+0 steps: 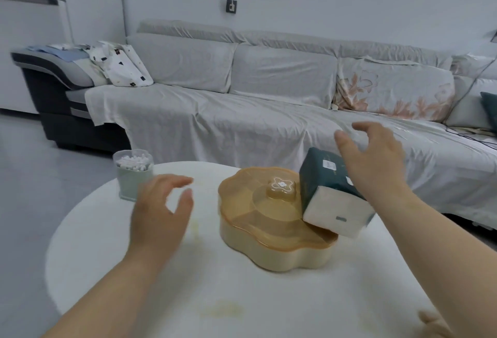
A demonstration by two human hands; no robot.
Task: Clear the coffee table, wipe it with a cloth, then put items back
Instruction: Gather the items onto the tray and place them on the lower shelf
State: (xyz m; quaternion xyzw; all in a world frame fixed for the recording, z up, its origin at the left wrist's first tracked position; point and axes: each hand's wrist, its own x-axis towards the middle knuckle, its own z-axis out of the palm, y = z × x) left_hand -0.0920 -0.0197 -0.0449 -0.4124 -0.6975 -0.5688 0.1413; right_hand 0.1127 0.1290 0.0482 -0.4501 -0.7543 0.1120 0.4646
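A round white coffee table [107, 257] fills the lower view, with yellowish stains on its top. On it stands an amber flower-shaped snack box [269, 230] with a knobbed lid. A dark green tissue pack [325, 176] leans tilted on the box's right side. A pale green jar of cotton swabs [133, 176] stands at the far left edge. My left hand [158, 208] hovers open between the jar and the box, holding nothing. Over the tissue pack, my right hand [376, 163] is open with its fingers spread; whether it touches the pack I cannot tell.
A long sofa [269, 112] under a pale sheet runs behind the table, with patterned cushions at its left end and a cable on its right. Grey floor [27, 176] lies to the left. A fridge [29, 28] stands at the far left.
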